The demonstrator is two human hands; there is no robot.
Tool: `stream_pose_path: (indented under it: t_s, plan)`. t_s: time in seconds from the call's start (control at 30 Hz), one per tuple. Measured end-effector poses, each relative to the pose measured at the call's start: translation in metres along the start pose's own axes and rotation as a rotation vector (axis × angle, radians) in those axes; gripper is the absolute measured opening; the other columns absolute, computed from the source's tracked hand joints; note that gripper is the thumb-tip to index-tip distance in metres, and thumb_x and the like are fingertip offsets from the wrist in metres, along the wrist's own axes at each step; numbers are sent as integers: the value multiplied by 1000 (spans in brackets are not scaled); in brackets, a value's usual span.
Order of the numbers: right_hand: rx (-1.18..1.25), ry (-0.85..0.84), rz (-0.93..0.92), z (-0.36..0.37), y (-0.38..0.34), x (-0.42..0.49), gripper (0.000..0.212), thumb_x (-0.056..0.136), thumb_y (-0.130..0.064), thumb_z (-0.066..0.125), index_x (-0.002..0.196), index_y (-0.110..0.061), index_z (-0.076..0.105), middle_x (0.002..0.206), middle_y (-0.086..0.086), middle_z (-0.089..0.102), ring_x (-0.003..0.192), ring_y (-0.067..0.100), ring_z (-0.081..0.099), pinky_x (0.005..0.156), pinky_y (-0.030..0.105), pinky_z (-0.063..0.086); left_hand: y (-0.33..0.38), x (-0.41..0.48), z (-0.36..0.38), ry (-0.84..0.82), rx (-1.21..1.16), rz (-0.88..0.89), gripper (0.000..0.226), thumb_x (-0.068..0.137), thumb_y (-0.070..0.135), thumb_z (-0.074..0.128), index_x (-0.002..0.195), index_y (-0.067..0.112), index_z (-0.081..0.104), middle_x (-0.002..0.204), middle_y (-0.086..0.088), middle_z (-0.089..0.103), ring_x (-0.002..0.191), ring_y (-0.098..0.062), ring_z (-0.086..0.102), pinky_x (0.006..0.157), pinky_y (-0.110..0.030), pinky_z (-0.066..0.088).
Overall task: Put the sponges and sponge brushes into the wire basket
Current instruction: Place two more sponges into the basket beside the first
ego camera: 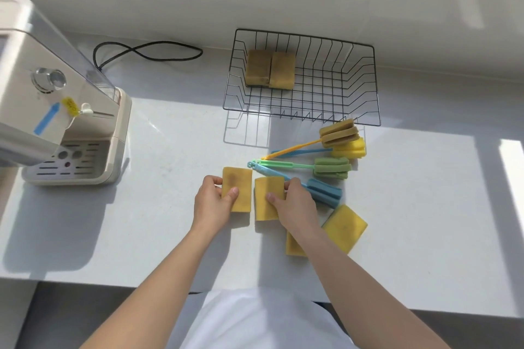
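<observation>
The black wire basket (360,88) stands at the back of the white counter with two yellow sponges (269,71) lying side by side in its left half. My left hand (211,204) grips a yellow sponge (241,183) on the counter. Beside it, my right hand (295,202) grips another yellow sponge (266,193). Two more yellow sponges (344,228) lie under and right of my right forearm. Several sponge brushes (331,167) with yellow, green and blue heads lie in front of the basket.
A beige coffee machine (56,110) stands at the left with its black cord (147,51) looping along the back wall. The counter's front edge (141,283) runs just before my body.
</observation>
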State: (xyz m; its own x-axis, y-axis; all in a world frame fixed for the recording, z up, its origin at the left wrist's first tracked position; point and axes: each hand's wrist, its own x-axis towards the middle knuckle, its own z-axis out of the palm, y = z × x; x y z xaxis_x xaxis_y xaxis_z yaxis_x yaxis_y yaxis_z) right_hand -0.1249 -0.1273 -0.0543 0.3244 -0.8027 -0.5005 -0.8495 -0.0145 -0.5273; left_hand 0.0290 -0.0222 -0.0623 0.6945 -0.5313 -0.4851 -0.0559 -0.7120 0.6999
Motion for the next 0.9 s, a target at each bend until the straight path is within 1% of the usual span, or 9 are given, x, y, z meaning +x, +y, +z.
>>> stream_pose_path:
  t_s: [0.2, 0.27, 0.33, 0.43, 0.47, 0.57, 0.63, 0.8, 0.9]
  plan:
    - [277, 11, 31, -11, -3, 8, 29, 91, -43, 67, 106, -23, 52, 96, -8, 63, 92, 16, 63, 84, 43, 55, 11, 0, -14, 26, -105, 15, 28, 90, 28, 71, 110, 19, 53, 88, -1, 66, 85, -16, 68, 64, -29, 48]
    - [360, 46, 28, -20, -6, 11, 28, 91, -42, 68, 106, -23, 53, 92, -7, 61, 88, 14, 61, 79, 37, 54, 20, 0, -18, 21, -152, 33, 30, 90, 29, 72, 111, 19, 54, 90, -7, 68, 86, -21, 69, 73, -38, 54]
    - [427, 84, 13, -32, -9, 13, 25, 91, -42, 69, 101, -25, 54, 88, -5, 60, 82, 13, 60, 70, 28, 50, 32, 2, -20, 11, -197, 59, 30, 90, 29, 72, 112, 19, 54, 93, -11, 68, 87, -25, 70, 80, -46, 56]
    - [545, 127, -38, -55, -15, 16, 20, 90, -38, 71, 95, -28, 55, 85, -1, 63, 79, 13, 62, 61, 15, 48, 57, 5, -21, 5, -242, 118, 27, 90, 27, 72, 110, 20, 54, 90, -11, 67, 85, -25, 70, 81, -47, 56]
    - [585, 141, -54, -64, -17, 17, 19, 90, -36, 72, 95, -28, 56, 87, 3, 65, 81, 15, 64, 61, 15, 50, 67, 6, -20, -1, -259, 137, 26, 90, 25, 71, 109, 21, 54, 88, -9, 66, 83, -25, 69, 81, -47, 56]
    - [651, 186, -79, -91, -22, 24, 22, 90, -34, 73, 102, -24, 58, 98, 8, 69, 90, 20, 68, 77, 31, 59, 97, 13, -15, -32, -298, 182, 25, 91, 23, 71, 109, 19, 54, 87, -11, 64, 85, -31, 68, 83, -50, 55]
    - [675, 230, -92, -110, -24, 30, 23, 90, -34, 73, 104, -24, 58, 97, 3, 69, 90, 17, 68, 74, 26, 58, 118, 20, -8, -57, -317, 201, 23, 91, 21, 70, 109, 19, 55, 89, -13, 65, 88, -33, 69, 85, -51, 55]
    - [689, 349, -126, -158, -24, 52, 18, 90, -34, 72, 100, -27, 58, 93, -2, 68, 82, 11, 65, 64, 16, 50, 168, 48, 18, -106, -330, 237, 20, 91, 24, 71, 103, 24, 55, 85, -4, 67, 87, -24, 70, 86, -48, 56]
    - [693, 394, -139, -184, -21, 67, 16, 91, -32, 72, 96, -30, 57, 93, 1, 66, 80, 11, 64, 62, 17, 50, 198, 73, 39, -118, -316, 259, 25, 90, 27, 71, 107, 18, 55, 89, -4, 70, 90, -25, 71, 83, -43, 57]
